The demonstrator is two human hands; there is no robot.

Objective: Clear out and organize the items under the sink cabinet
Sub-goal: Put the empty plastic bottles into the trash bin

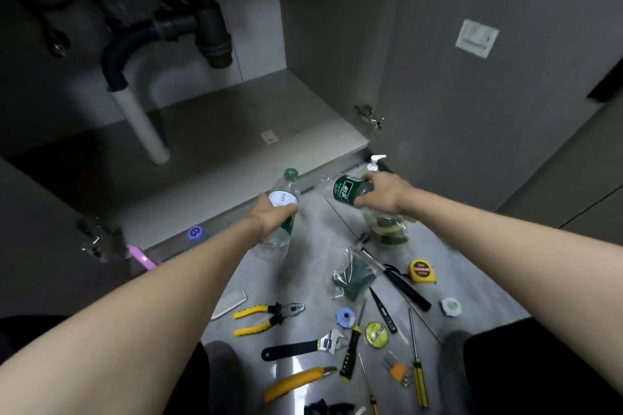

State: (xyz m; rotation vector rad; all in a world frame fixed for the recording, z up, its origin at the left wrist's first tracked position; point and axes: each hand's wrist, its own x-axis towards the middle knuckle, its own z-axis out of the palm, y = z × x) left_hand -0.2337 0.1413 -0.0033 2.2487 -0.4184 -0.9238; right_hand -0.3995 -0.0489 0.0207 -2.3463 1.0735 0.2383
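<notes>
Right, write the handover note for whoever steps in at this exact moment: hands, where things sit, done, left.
Left hand: grips a clear bottle with a green cap, held above the floor in front of the cabinet.
Right hand: grips a green-labelled bottle, tilted, beside the white pump bottle by the door hinge side.
Cabinet floor: bare apart from a small white tag; pipes above.
Done: items are out on the tiled floor: pliers, adjustable wrench, tape measure, yellow utility knife, screwdrivers, bagged scouring pads.
Left: sort these and place them back in order.
</notes>
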